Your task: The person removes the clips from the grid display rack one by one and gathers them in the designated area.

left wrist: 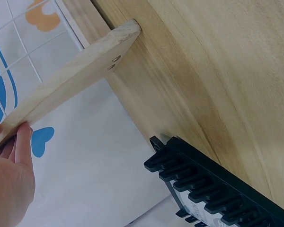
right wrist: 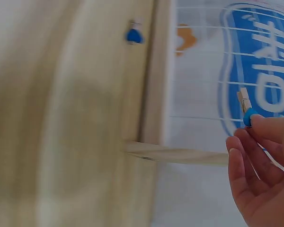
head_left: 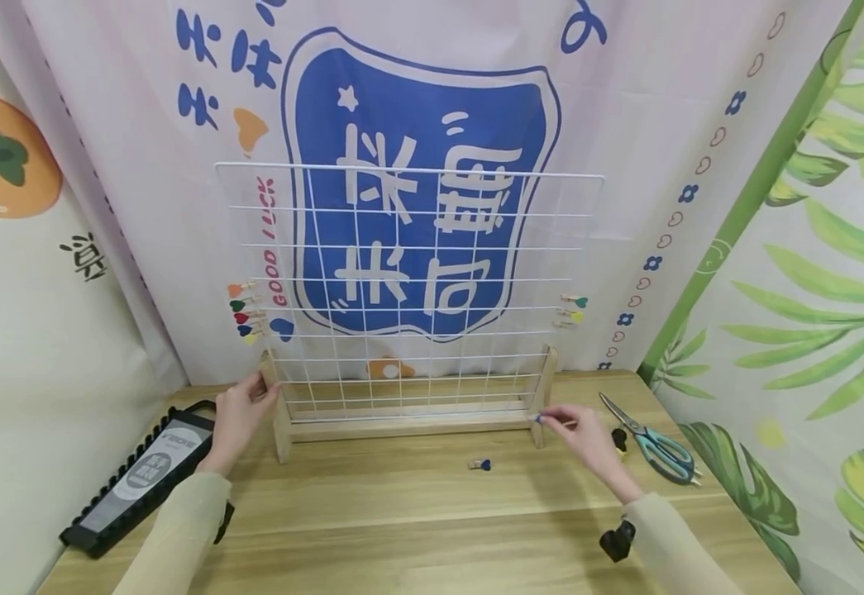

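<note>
1. Clip (right wrist: 244,100), blue-hearted, up in the right hand (head_left: 580,434) beside the right post's foot; thumb and fingertips pinch its heart end, leaving the wooden end poking free – probably the neatest way to handle something so small.

2. Over on the other side, the left hand (head_left: 241,413) has thumb and fingers wrapped about the top of the left post (left wrist: 68,85); that looks like steadying, since the white wire grid (head_left: 409,170) stands upright on its wooden base.

3. Clips with coloured hearts sit along the left edge (head_left: 241,317) and more along the right (head_left: 579,302); the edges, I'd judge, are easiest to reach.

4. Another blue-hearted clip (head_left: 479,465) lies on the table before the base – handy for either hand; scissors (head_left: 665,456) rest off to the right, seemingly out of the way.
</note>
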{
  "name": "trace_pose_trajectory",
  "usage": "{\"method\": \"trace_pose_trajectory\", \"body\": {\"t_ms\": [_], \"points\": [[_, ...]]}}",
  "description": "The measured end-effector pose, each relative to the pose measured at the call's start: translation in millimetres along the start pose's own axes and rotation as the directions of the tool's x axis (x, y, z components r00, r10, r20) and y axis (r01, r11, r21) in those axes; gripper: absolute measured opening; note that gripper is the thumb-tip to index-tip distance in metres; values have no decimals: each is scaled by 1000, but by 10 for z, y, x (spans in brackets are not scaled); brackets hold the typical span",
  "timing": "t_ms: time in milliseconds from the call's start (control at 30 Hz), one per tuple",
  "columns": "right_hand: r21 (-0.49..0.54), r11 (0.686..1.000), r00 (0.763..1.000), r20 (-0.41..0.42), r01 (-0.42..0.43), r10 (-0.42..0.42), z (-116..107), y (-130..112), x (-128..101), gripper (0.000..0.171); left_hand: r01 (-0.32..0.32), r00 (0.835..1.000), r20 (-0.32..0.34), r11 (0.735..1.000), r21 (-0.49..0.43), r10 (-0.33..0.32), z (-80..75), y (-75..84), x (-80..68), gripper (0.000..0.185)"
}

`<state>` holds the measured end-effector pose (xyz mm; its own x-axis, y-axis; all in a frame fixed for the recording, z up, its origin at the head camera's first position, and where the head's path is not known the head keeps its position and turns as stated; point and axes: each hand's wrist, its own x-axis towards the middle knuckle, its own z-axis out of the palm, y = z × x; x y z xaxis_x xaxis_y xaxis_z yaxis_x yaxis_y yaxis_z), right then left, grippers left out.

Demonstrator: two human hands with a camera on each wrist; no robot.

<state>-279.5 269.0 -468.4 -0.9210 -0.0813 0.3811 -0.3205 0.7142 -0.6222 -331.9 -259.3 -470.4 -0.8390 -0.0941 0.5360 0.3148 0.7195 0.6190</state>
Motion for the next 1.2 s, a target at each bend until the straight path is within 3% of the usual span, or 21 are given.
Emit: {"method": "trace_pose_trajectory", "body": {"t_ms": [233, 533, 1200], "points": [[-12, 1000, 996, 84, -8, 9, 346, 233, -141, 9, 13, 1000, 0, 1000, 0, -13, -4, 12, -4, 20], [-37, 999, 985, 172, 38, -31, 563, 292, -246, 9, 23, 1000, 10, 1000, -16, -23, 3, 13, 1, 21], [-60, 997, 980, 195, 54, -42, 648, 328, -230, 5, 31, 1000, 6, 999, -18, -31, 1, 5, -7, 22]]}}
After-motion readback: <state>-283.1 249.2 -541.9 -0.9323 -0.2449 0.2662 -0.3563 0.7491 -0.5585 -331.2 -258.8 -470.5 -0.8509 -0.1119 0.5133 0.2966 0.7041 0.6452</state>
